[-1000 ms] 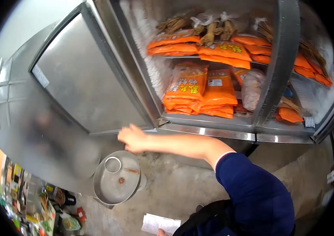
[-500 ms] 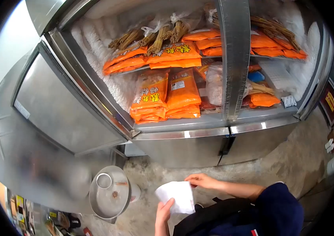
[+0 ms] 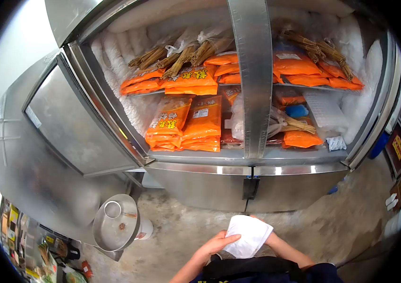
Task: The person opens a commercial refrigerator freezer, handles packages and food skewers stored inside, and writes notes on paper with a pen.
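Observation:
Both hands are low in the view, holding white paper [image 3: 249, 236] in front of the body. My left hand [image 3: 222, 240] pinches the paper's left edge, thumb on top. My right hand [image 3: 269, 232] grips its right side, with the fingers mostly hidden behind the sheet. Beyond them stands an open freezer with frosted walls. Orange printed bags [image 3: 202, 123] are stacked on its lower level, and more orange bags [image 3: 191, 80] lie on the upper shelf under bundles of sticks [image 3: 181, 59] in clear plastic.
The open steel freezer door [image 3: 78, 122] spans the left side. Below it a round metal pan [image 3: 111, 238] holding a small ring sits over a white bucket [image 3: 145, 229]. A steel post [image 3: 252, 85] divides the freezer opening. Packed items stand at the lower left.
My right hand has come down from near the freezer door to the paper and now holds it with my left hand. The view has turned right, showing more of the freezer's right half.

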